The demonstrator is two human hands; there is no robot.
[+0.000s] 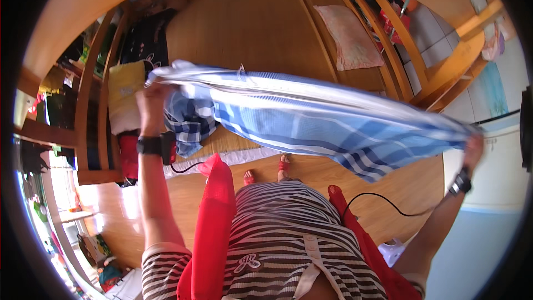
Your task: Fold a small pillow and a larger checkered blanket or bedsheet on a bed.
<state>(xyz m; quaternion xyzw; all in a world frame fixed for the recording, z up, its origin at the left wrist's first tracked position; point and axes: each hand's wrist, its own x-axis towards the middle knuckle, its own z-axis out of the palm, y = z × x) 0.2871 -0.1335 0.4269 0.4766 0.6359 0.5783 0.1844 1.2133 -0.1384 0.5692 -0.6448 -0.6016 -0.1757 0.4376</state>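
Note:
A blue and white plaid cloth (pixel 327 128) is stretched between my two hands above the lower bed, blurred along its white upper edge. My left hand (pixel 151 100) grips its left corner, beside a yellow pillow (pixel 126 94). My right hand (pixel 472 150) holds the far right corner, near the white surface at the right. A bunched part of darker checked fabric (pixel 189 128) hangs at the left, over the wooden bed board (pixel 239 33).
The wooden bunk frame (pixel 83 122) rings the bed, with a pink pillow (pixel 347 36) at the right and a black pillow (pixel 145 41) at the left. Below are the wooden floor (pixel 397 211), my feet in red sandals, and a dark cable (pixel 377 194).

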